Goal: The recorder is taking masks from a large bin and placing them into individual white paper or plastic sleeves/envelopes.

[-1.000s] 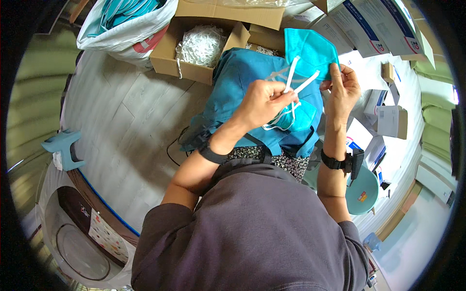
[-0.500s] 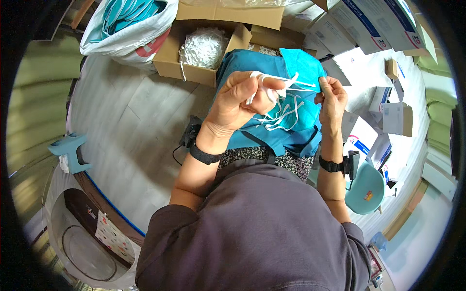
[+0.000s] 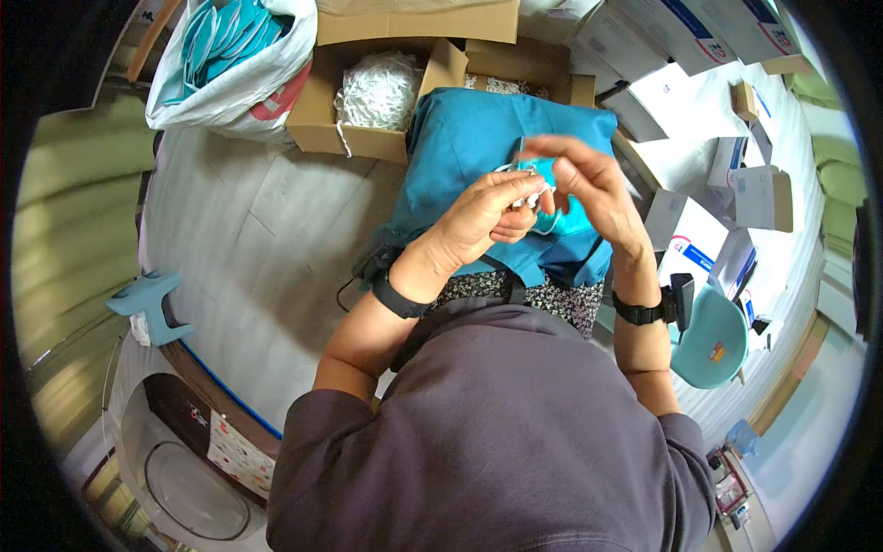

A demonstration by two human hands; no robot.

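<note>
My left hand (image 3: pixel 487 212) is closed, its thumb and fingers pinching a small bunch of white cords (image 3: pixel 533 195). My right hand (image 3: pixel 598 193) hovers close by on the right, its upper fingers smeared by motion. Its thumb and forefinger are apart, and I see nothing held between them. Under both hands lies a bright turquoise piece (image 3: pixel 575 219) that looks like a face mask, mostly covered by the fingers. It rests on the teal cloth (image 3: pixel 469 138) spread over my lap.
Beyond my lap stands an open cardboard box (image 3: pixel 317 129) with a bundle of white cords (image 3: pixel 379 92). A white bag (image 3: pixel 267 97) of turquoise pieces (image 3: pixel 230 41) sits to its left. White cartons (image 3: pixel 681 230) and a pale green stool (image 3: pixel 713 340) are at my right.
My right hand has let go of the turquoise piece's edge and moved left toward my left hand. My left hand has come lower. The raised turquoise piece no longer shows at the upper right.
</note>
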